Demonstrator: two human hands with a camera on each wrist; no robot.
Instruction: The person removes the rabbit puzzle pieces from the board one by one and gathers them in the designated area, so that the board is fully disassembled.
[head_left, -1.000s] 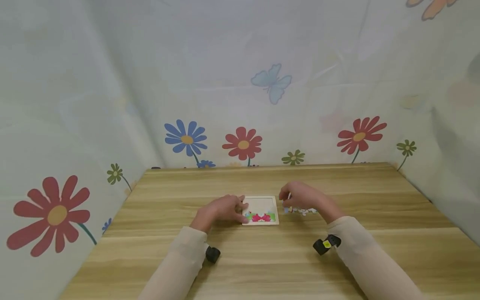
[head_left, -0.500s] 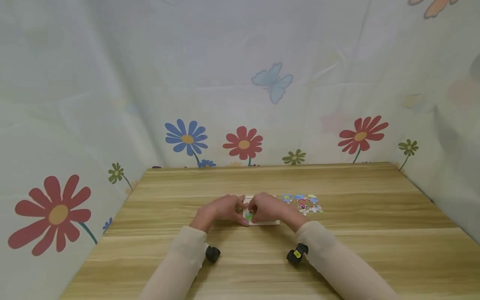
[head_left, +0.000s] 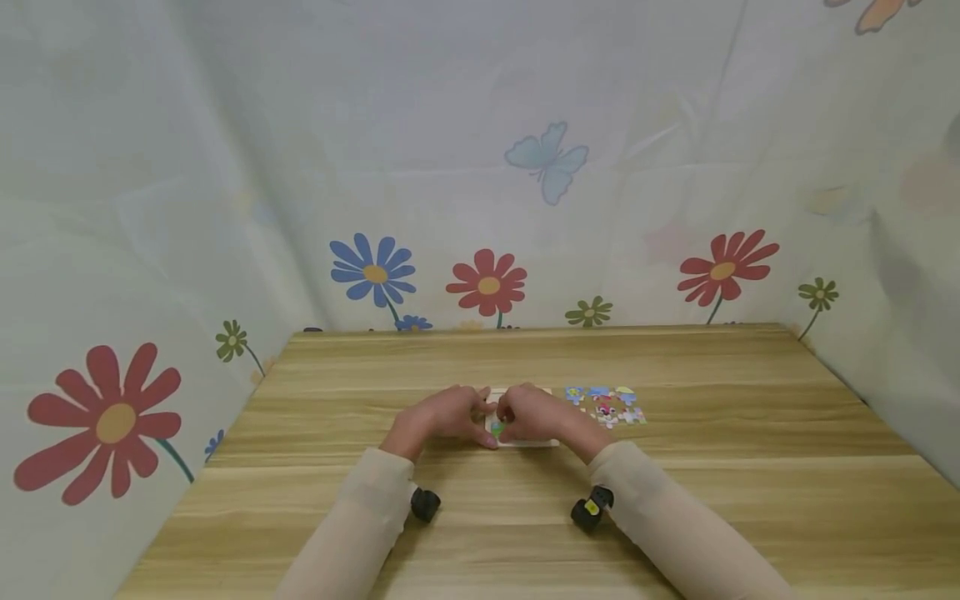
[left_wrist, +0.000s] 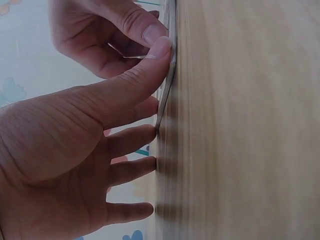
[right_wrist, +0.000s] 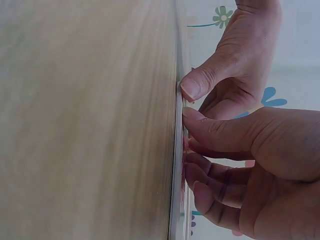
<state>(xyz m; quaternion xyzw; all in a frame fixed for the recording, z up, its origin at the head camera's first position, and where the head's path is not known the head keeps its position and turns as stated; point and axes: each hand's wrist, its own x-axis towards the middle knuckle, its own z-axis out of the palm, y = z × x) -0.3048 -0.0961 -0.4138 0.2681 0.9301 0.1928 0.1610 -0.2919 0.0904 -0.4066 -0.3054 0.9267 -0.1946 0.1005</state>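
A shallow wooden puzzle tray (head_left: 528, 444) lies on the table, mostly covered by both hands. At its left side, my left hand (head_left: 442, 414) rests with the thumb on the near edge and the fingers spread and fairly straight. My right hand (head_left: 536, 414) is over the tray with curled fingers. Between its thumb and fingers, a thin puzzle piece (left_wrist: 136, 56) shows edge-on in the left wrist view. In the right wrist view, the right thumb is beside the left thumb at the tray's edge. The right hand hides most of the pieces lying in the tray.
Several loose, brightly coloured puzzle pieces (head_left: 574, 394) lie just right of the tray. The wood-grain table (head_left: 480, 525) stretches around it. A pale cloth (head_left: 420, 167) printed with flowers and butterflies hangs behind. A small black wrist camera (head_left: 426, 505) is on each arm.
My right hand has moved left from the loose pieces to the tray, near my left hand. Over the last half second it has barely moved. My left hand has stayed at the tray.
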